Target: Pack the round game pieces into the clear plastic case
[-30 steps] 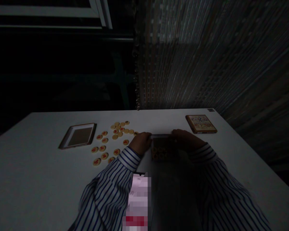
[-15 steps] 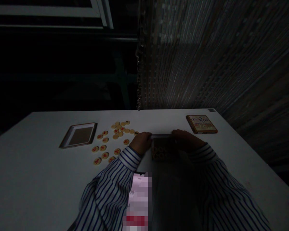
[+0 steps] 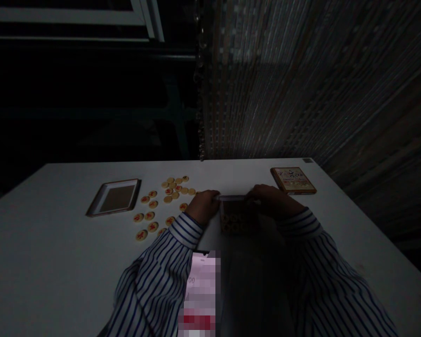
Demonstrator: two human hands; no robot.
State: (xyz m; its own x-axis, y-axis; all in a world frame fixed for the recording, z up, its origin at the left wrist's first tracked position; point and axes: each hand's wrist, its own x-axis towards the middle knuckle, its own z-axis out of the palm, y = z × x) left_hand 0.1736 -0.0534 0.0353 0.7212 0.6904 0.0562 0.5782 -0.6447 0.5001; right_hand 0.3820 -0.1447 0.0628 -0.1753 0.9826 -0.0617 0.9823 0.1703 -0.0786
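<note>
Against half a second ago, the right hand (image 3: 275, 200) has changed its pose: its fingers, which lay along the far right corner of the open box (image 3: 233, 207), now curl down and in over that corner, bent close together, and I cannot tell whether they pinch anything. The left hand (image 3: 203, 206) has hardly moved, its fingertips closed on the box's far left corner, though it now covers more of the nearest of the loose discs (image 3: 152, 227) scattered beside it. The box is between the hands, in front of the person, but whether it rests on the white table (image 3: 56, 262) is hard to say; two rows of round pieces (image 3: 230, 228) show dimly inside, and its near right part sinks into shadow. The striped left sleeve (image 3: 161, 281) cuts off a disc and partly hides a phone (image 3: 198, 274), its screen largely broken into blocks
</note>
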